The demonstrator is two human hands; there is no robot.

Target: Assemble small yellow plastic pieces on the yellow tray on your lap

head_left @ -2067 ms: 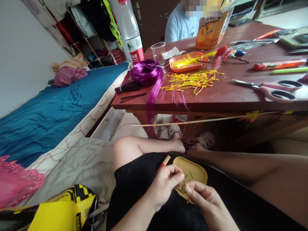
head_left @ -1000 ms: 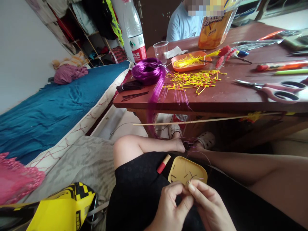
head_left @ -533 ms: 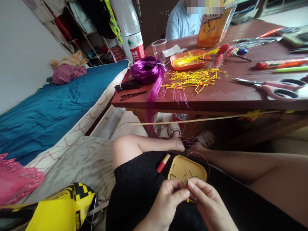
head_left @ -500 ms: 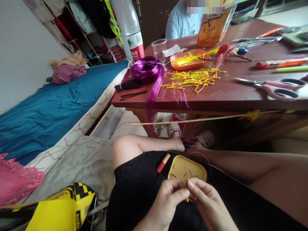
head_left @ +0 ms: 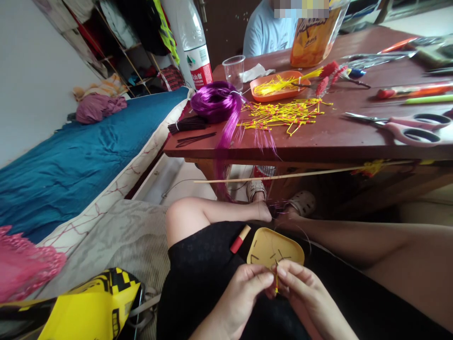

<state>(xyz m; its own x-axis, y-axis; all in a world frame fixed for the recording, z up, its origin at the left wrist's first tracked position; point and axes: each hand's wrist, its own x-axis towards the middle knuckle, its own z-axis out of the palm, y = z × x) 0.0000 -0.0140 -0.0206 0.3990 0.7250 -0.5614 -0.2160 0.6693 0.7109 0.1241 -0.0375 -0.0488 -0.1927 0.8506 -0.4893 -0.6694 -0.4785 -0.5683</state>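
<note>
Close together over my lap, my left hand (head_left: 249,288) and my right hand (head_left: 300,285) are both closed in a pinch. Between the fingertips stands a thin yellow stem (head_left: 276,284), upright, its small yellow tip pointing down. Fingers partly cover it. Just beyond my hands, a yellow tray (head_left: 260,242) rests on my dark clothing, with several short dark pieces lying in it. A small red and tan tube (head_left: 240,239) lies left of the tray. A fine wire loops over the tray's right side.
On the red-brown table (head_left: 318,146) lie purple thread (head_left: 214,101), yellow stems with red marks (head_left: 283,114), an orange dish (head_left: 262,97), scissors (head_left: 406,127) and dark wires (head_left: 189,125). A thin stick (head_left: 283,178) juts out below its edge. A person (head_left: 269,30) sits across.
My fingertips have moved slightly apart, and more of the yellow stem shows between them. The tray and the things on the table stay put.
</note>
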